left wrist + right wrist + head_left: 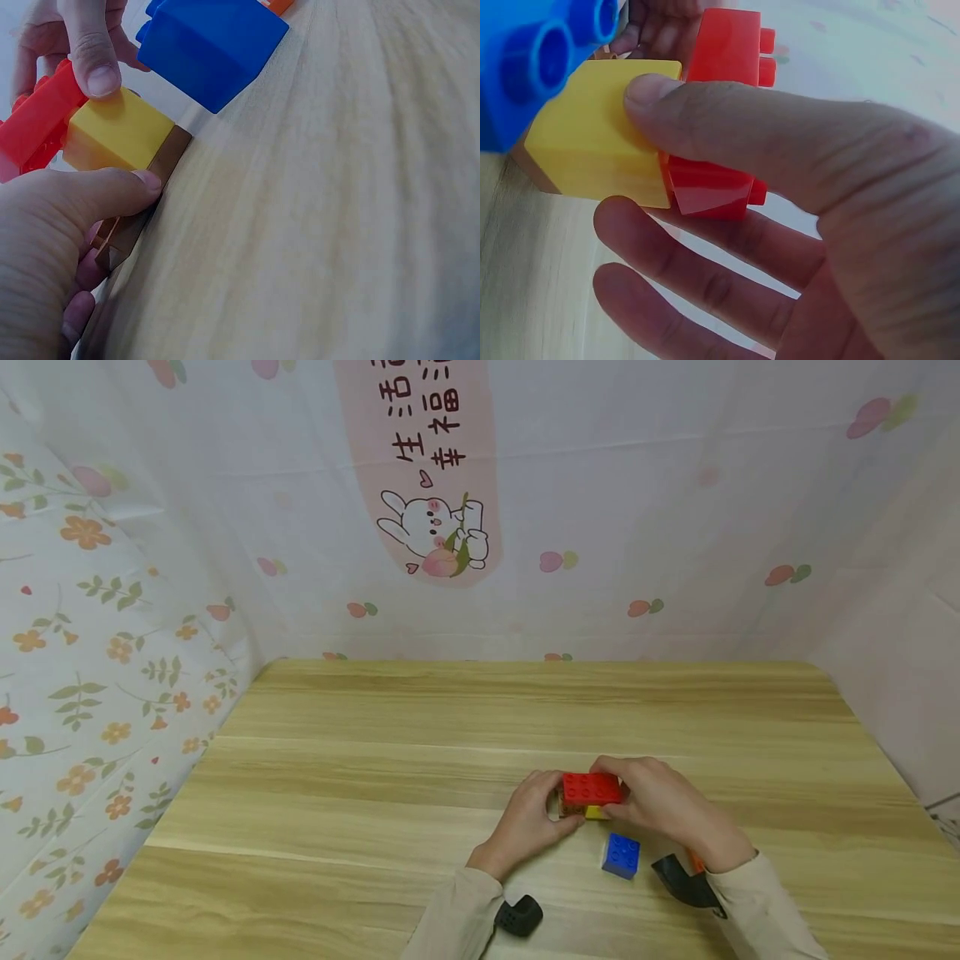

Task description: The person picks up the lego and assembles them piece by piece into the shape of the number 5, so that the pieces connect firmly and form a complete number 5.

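A small stack of toy building bricks stands on the table between both hands. Its lowest piece is a flat brown brick (pixel 171 154), touching the tabletop. On that sits a yellow brick (pixel 585 127), and a red brick (pixel 591 789) with studs lies across the top. My left hand (pixel 527 818) grips the brown brick, its thumb along the brown side and the yellow brick's lower edge. From the other side my right hand (pixel 656 797) holds the red and yellow bricks, its thumb tip pressing the yellow face. Close in front stands a separate blue brick (pixel 621 856).
An orange piece (pixel 696 862) lies partly hidden beside the right wrist. Black wrist-worn devices (pixel 519 916) stick out near both sleeves. The wooden table (pixel 360 777) reaches back to a printed cloth (pixel 675 510), with a floral cloth (pixel 112 693) on the left.
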Demonstrator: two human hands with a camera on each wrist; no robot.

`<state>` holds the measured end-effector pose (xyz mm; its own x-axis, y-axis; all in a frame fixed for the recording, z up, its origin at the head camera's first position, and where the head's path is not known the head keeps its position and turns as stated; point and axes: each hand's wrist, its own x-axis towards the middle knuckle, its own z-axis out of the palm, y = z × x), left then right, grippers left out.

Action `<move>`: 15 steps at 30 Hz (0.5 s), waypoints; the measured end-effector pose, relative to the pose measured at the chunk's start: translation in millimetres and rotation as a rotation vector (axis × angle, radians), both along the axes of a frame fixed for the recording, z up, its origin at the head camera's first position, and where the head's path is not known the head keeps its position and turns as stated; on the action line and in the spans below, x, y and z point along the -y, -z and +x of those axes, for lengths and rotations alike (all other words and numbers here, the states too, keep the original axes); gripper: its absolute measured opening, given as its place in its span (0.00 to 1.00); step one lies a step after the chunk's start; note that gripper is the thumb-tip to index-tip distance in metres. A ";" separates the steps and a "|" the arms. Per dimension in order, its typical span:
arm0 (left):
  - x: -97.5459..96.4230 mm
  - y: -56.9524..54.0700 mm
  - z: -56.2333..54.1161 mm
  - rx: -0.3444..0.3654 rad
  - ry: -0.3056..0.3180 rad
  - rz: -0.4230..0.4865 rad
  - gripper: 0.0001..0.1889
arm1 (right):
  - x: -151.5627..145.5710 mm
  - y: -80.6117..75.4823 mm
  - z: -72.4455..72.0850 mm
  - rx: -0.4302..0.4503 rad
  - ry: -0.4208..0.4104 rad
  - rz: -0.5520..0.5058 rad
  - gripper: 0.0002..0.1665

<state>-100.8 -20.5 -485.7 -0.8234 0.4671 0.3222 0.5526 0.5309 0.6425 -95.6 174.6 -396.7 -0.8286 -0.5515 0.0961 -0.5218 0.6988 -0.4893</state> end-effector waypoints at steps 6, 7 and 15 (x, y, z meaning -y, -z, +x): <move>0.6 -0.7 0.1 0.013 -0.003 -0.002 0.22 | -0.2 1.4 -1.2 0.029 0.001 -0.021 0.19; 0.6 -0.8 0.1 0.013 -0.003 -0.002 0.22 | -0.6 1.6 -1.5 0.037 0.001 -0.026 0.19; 0.4 -0.9 -0.6 0.021 0.008 0.011 0.24 | -5.4 3.0 -3.0 0.099 -0.010 -0.071 0.18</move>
